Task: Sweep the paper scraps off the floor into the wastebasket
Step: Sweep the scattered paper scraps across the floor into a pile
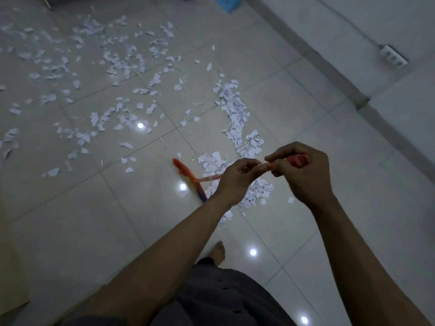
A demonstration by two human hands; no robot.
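**On the tiled floor, mid-sweep: one ridge gathered, the rest spread wide**

Over on the left and across the middle of the floor (117, 220), loose paper scraps (113, 60) lie thinly spread over several tiles. Closer in, the broom head (188, 177) is down on the tiles and blurred. Its bristles are just beside a ridge of gathered scraps (235, 114) that curves away from the person.

The orange handle (210, 177) rises from the head to two hands held near each other. The left hand (235, 177) takes it lower down, fingers curled round the shaft. Just to its right, the right hand (303, 172) closes its fingers over the red top end. A bare foot (218, 251) stands below them, and further right a power strip (393, 56) lies by the wall.

To my eye this is the gathering step, and it is far from done, as far more paper lies loose than piled. The next move calls for reaching the broom out past the left-hand scatter and drawing it back toward the ridge. The strokes should be low and short, since paper this light will likely flutter off a fast one.

I cannot pick out the wastebasket. A blue object (226, 3) at the top edge is cut off, and I cannot tell what it is.
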